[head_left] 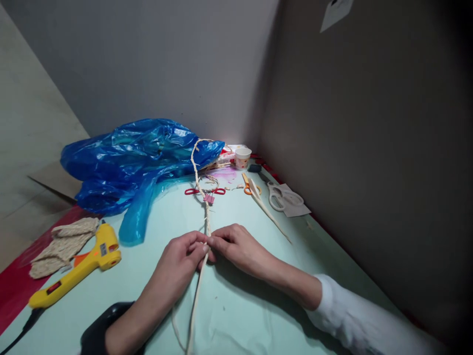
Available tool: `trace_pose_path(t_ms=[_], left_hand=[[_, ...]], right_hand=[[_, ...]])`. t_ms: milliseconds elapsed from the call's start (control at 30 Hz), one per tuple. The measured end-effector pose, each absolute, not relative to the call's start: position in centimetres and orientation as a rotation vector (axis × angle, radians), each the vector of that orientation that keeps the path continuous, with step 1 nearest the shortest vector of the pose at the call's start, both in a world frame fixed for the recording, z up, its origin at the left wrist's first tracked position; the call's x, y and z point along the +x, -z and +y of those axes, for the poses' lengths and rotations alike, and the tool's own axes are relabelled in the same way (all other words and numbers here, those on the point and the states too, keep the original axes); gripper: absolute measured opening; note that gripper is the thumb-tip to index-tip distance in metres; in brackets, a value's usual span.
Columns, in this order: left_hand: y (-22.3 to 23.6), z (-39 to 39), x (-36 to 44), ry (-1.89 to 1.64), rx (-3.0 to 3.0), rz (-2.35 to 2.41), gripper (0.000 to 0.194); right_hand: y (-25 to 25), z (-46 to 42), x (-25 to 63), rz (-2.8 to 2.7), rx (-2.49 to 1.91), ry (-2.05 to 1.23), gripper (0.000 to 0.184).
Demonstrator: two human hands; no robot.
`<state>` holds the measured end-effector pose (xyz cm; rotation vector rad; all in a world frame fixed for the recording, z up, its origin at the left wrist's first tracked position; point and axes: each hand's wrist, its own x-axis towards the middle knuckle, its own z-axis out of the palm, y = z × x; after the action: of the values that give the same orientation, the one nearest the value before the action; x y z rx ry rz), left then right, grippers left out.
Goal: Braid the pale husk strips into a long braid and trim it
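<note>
A pale braided cord (205,217) runs from the blue bag toward me across the light green table (244,310). A pink clip (209,198) sits on it farther up. My left hand (181,264) and my right hand (236,246) meet at the cord's middle, both pinching it with fingertips pressed together. Below my hands, loose unbraided strands (194,310) trail toward the table's near edge. The far end of the braid loops up over the bag.
A crumpled blue plastic bag (129,160) lies at the back left. A yellow glue gun (79,268) and woven beige pieces (62,244) are at the left. Red scissors (205,191), orange scissors (250,186), white scissors (283,197) and a paper cup (243,158) lie behind. A wall stands close on the right.
</note>
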<state>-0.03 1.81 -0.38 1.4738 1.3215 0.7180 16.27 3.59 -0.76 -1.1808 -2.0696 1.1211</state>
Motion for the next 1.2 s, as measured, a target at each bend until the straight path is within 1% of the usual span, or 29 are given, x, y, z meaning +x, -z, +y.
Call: trace_pose_path(t_ms=[100, 200, 267, 400, 467, 567, 667, 767, 800, 867, 967, 1100, 1200], left_hand=[[-0.3, 1.4, -0.1, -0.635, 1.803, 1.491, 0.023], [-1.1, 0.9, -0.2, -0.55, 1.957, 1.625, 0.024], [-1.4, 0.6, -0.1, -0.527, 1.916, 1.592, 0.026], [-1.0, -0.2, 0.3, -0.5, 1.839, 1.431, 0.032], [-0.4, -0.7, 0.7, -0.472, 1.97, 1.447, 0.029], [0.2, -1.2, 0.9, -0.413, 2.248, 1.462, 0.026], [-0.4, -0.9, 0.3, -0.472, 2.337, 1.41, 0.03], [-1.4, 0.6, -0.6, -0.826, 2.024, 1.619, 0.033], [-1.5, 1.1, -0.8, -0.843, 1.888, 1.607, 0.029], [-1.3, 2.2, -1.0, -0.723, 1.577, 1.345, 0.023], [-0.4, 2.9, -0.7, -0.567, 1.199, 1.031, 0.024], [0.3, 2.5, -0.3, -0.651, 1.073, 0.939, 0.024], [0.3, 2.0, -0.2, -0.672, 1.067, 1.011, 0.022]], right_hand=[[1.1, 3.5, 16.3, -2.011, -1.22, -1.068, 0.032], [1.4, 3.4, 16.3, -1.95, -1.223, -1.077, 0.035], [1.4, 3.3, 16.4, -1.877, -1.161, -1.217, 0.034], [0.9, 3.4, 16.5, -1.523, -1.002, -1.66, 0.025], [0.7, 3.4, 16.5, -1.327, -0.993, -1.843, 0.024], [0.7, 3.6, 16.5, -1.196, -0.971, -1.954, 0.028], [0.7, 3.6, 16.4, -1.205, -0.972, -1.934, 0.022], [0.6, 3.6, 16.3, -1.25, -1.008, -1.907, 0.02], [0.6, 3.5, 16.3, -1.264, -1.002, -1.913, 0.02], [0.5, 3.3, 16.3, -1.302, -0.945, -1.939, 0.019], [0.3, 3.2, 16.5, -1.358, -0.877, -1.937, 0.017], [-0.2, 3.2, 16.9, -1.602, -0.975, -1.758, 0.023], [-0.4, 3.2, 17.1, -1.893, -1.111, -1.468, 0.026]])
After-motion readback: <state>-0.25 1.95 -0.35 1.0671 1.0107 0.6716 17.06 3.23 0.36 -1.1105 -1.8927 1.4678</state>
